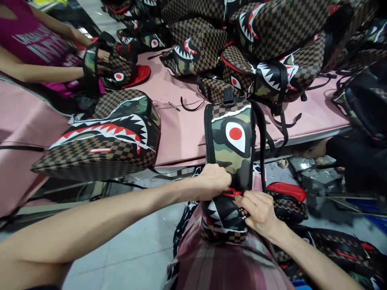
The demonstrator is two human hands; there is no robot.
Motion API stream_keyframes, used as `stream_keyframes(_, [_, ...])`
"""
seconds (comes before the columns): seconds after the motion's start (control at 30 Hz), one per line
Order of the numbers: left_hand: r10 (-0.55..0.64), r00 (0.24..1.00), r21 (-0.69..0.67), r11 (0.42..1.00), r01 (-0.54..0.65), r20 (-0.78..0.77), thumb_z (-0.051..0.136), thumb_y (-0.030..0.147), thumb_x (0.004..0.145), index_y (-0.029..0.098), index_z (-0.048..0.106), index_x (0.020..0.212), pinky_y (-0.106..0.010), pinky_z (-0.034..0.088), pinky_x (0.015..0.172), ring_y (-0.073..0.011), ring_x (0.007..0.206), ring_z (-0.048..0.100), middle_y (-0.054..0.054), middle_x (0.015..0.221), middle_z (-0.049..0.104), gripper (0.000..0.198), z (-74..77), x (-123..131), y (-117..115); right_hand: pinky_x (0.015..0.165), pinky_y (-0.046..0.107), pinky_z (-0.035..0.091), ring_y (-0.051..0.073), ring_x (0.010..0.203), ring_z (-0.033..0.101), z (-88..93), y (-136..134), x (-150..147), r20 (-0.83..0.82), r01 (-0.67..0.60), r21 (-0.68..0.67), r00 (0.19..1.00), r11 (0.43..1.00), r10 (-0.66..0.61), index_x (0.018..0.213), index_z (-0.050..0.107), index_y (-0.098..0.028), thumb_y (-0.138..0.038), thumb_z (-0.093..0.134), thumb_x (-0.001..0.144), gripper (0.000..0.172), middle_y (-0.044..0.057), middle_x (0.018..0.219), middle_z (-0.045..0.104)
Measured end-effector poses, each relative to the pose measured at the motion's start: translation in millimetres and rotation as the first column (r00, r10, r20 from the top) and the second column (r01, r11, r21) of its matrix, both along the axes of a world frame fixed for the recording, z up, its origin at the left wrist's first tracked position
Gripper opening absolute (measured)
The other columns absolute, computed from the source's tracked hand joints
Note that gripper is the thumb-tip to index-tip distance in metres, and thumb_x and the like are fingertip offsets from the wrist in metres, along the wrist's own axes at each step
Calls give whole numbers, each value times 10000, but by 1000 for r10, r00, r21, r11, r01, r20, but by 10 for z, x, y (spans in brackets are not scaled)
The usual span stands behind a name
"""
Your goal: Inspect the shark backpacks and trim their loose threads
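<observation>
A backpack in camouflage and brown check, with a red-and-white eye and shark teeth, rests tilted between my lap and the pink table edge. Its top handle points away from me. My left hand is closed on the bag's side, by a red-lined opening near its middle. Just right of that, my right hand is closed at the other side of the same opening, its fingers bent over the edge. Whether they pinch a zipper or the fabric is hidden by the fingers.
Another checked backpack lies on the pink table at left. A pile of similar bags covers the far side. A pen lies mid-table. A co-worker's hands handle a bag at upper left. More bags sit low at right.
</observation>
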State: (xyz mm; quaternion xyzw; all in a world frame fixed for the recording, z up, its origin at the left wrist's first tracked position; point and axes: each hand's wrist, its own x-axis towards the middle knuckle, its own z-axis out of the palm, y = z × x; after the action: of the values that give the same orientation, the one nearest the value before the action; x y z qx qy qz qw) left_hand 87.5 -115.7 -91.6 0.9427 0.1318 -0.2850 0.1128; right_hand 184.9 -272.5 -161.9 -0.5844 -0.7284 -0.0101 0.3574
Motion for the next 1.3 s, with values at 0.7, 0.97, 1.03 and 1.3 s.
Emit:
stream_keyframes(0.7, [92, 994, 43, 995, -90, -51, 484, 233, 828, 195, 667, 700, -255, 220, 469, -165, 607, 601, -52, 740, 697, 227, 72, -8, -44, 526, 285, 299, 142, 568, 431, -133, 11, -2, -79, -10, 47, 997, 999, 14, 822, 584, -157, -19, 401, 631, 298, 15, 665, 519])
stream_keyframes(0.97, [217, 914, -30, 975, -220, 342, 443, 130, 815, 147, 573, 748, -242, 316, 486, -141, 572, 562, -28, 715, 632, 147, -199, -276, -98, 524, 294, 260, 143, 551, 393, -110, -4, 14, -25, 7, 44, 1000, 999, -5, 799, 560, -169, -8, 397, 640, 279, -9, 597, 458])
stream_keyframes(1.03, [418, 791, -248, 907, -339, 447, 359, 159, 885, 156, 542, 718, -212, 366, 519, -102, 557, 536, 6, 674, 594, 248, -170, -357, -94, 535, 286, 283, 140, 557, 406, -100, -11, 23, -12, 4, 18, 1000, 1000, -4, 806, 564, -168, -15, 402, 660, 266, -10, 601, 471])
stream_keyframes(1.3, [91, 698, -25, 994, -103, 710, 498, 289, 886, 186, 593, 820, -244, 379, 597, -140, 738, 519, -4, 775, 623, 154, -215, -599, -163, 525, 271, 308, 129, 541, 427, -54, -23, 37, 38, 8, -11, 999, 1000, -7, 770, 584, -161, -43, 418, 755, 204, -10, 588, 484])
